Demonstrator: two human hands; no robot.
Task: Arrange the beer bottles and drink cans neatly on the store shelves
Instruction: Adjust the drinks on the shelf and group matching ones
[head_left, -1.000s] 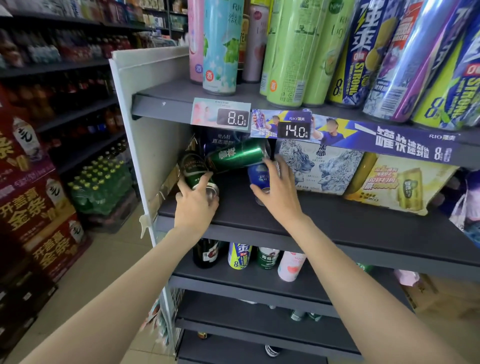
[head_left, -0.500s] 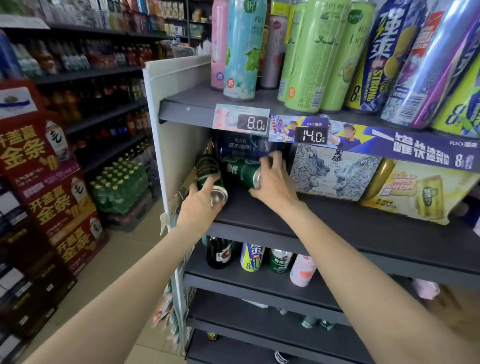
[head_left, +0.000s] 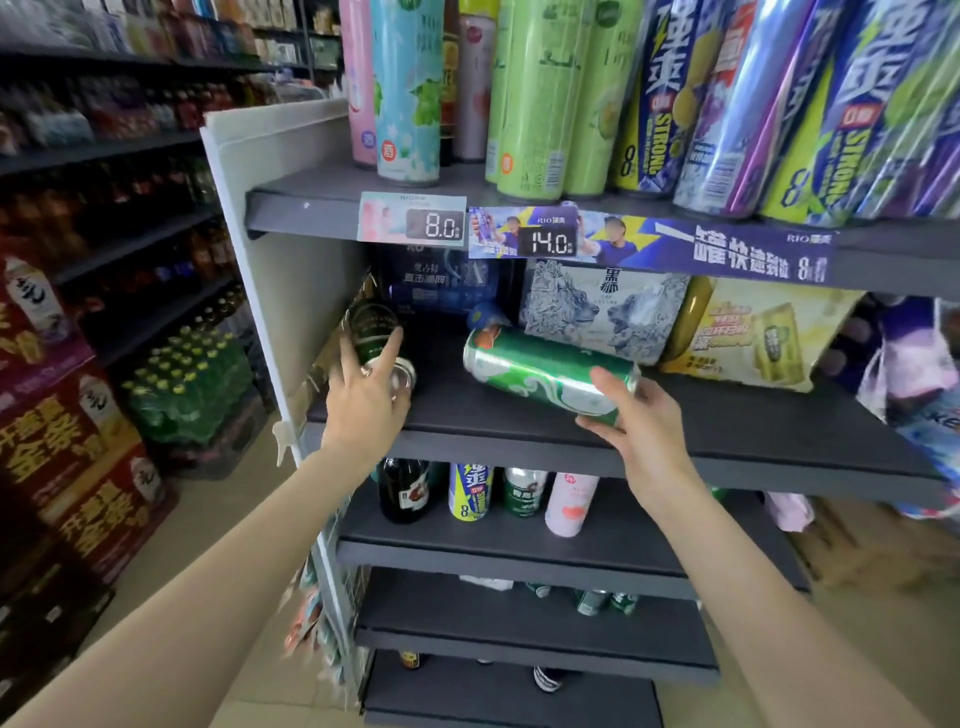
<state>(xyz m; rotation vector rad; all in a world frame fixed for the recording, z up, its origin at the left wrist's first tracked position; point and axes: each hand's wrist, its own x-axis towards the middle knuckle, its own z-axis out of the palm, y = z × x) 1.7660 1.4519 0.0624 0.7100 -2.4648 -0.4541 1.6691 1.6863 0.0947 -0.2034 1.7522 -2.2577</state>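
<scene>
My left hand (head_left: 363, 400) grips a dark green can (head_left: 371, 332) that tilts against the left wall of the middle shelf (head_left: 727, 436). My right hand (head_left: 636, 415) holds the near end of a bright green can (head_left: 540, 369), which lies on its side across that shelf. Behind this can a blue can (head_left: 485, 314) peeks out, mostly hidden. Tall drink cans (head_left: 530, 98) stand in rows on the shelf above. A dark bottle (head_left: 402, 491) and three cans (head_left: 519, 493) stand on the shelf below.
Beer cartons stand at the back of the middle shelf: a blue one (head_left: 441, 283), a lion-print one (head_left: 602, 306) and a yellow one (head_left: 753, 332). A white side panel (head_left: 260, 249) bounds the shelf on the left. Stacked cases and bottles line the aisle (head_left: 104, 395).
My right hand has pulled the bright green can out toward the shelf front and rightward. My left hand still holds the dark can by the left wall. The view moved closer.
</scene>
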